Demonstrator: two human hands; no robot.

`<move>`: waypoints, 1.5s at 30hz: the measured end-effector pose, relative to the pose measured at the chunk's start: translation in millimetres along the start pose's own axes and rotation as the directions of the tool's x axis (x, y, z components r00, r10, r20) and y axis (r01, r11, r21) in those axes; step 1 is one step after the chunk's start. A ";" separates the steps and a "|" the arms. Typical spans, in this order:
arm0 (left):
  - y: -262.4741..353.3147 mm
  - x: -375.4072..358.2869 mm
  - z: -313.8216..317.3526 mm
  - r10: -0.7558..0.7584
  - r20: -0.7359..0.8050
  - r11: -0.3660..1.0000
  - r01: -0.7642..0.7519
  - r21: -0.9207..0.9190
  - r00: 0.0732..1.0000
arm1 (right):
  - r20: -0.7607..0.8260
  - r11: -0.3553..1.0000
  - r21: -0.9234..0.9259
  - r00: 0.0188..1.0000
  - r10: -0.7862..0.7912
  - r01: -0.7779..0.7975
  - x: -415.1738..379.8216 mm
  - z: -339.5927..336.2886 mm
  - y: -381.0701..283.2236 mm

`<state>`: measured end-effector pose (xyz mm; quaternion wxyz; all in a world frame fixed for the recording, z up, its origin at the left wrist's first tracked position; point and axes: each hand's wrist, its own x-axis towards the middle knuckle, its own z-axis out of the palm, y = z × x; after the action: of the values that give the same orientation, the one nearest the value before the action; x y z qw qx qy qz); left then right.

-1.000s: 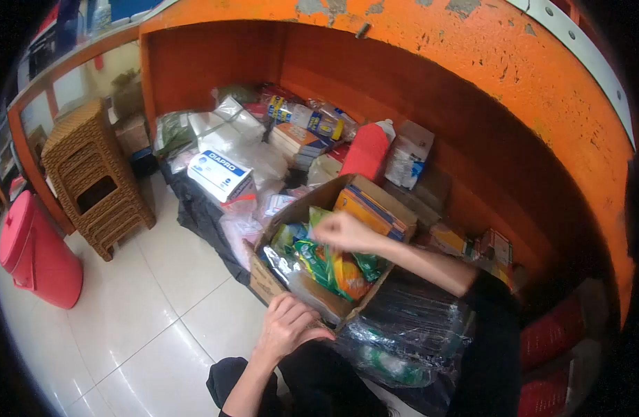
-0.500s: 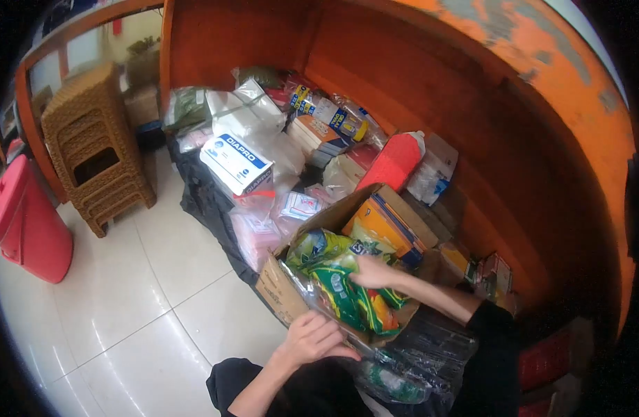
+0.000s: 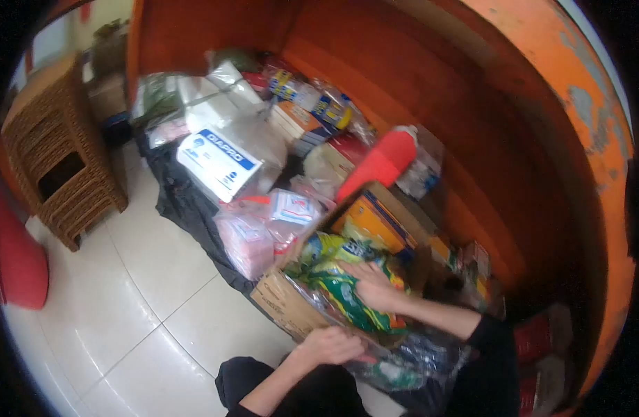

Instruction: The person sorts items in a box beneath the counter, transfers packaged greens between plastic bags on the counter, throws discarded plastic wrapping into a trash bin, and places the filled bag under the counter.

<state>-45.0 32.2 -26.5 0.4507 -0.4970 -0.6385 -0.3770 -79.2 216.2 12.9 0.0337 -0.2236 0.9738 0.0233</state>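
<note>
From here I count one left hand (image 3: pixel 331 345), one right hand (image 3: pixel 369 285), one carton (image 3: pixel 281 297), one DIAPRO box (image 3: pixel 218 165), one bin (image 3: pixel 17 254), one red bundle (image 3: pixel 382 163) and one stack of stools (image 3: pixel 45 132), its stools too tightly nested to number. I see at least two pink packs (image 3: pixel 244 244) and several overlapping green packets (image 3: pixel 343 295).

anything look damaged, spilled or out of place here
Yes: the orange panel at upper right looks damaged, its paint flaked into grey patches. In the cardboard box, packets lie jumbled under the right hand, but nothing looks spilled.
</note>
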 end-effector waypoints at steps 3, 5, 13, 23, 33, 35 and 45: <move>6.2 -0.7 -2.6 -0.114 0.188 0.963 0.155 -0.219 0.976 | 0.283 0.974 0.084 0.942 0.181 -0.212 2.7 -30.6 -4.2; 15.3 4.1 -13.6 -0.191 0.080 0.961 0.203 -0.187 0.978 | 0.093 0.985 0.164 0.995 0.030 -0.045 -28.0 -47.2 22.1; 24.2 24.8 -38.2 -0.272 0.283 0.909 0.342 -0.240 0.920 | 0.066 0.271 0.453 0.335 0.940 -0.849 -227.8 -162.5 4.8; 26.5 40.0 -41.5 -0.283 0.438 0.922 0.368 -0.121 0.854 | 0.279 -0.082 0.795 0.241 0.930 -0.601 -213.9 -44.7 -20.9; 29.8 45.7 -42.3 -0.318 0.491 0.909 0.409 -0.087 0.811 | -0.282 0.368 0.524 0.251 0.926 -0.768 -305.4 -146.6 23.6; 29.4 43.0 -42.6 -0.324 0.509 0.906 0.417 -0.078 0.797 | -0.263 0.404 0.447 0.314 0.912 -0.798 -307.1 -157.0 50.7; 31.0 45.1 -43.1 -0.329 0.516 0.915 0.402 -0.034 0.791 | -0.167 0.393 0.559 0.365 0.916 -0.730 -4.0 42.5 74.7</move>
<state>-10.6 12.3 30.7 0.1518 -0.4748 -0.7887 -0.3598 -105.9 287.6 -26.8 -0.1666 0.3223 0.9078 -0.2105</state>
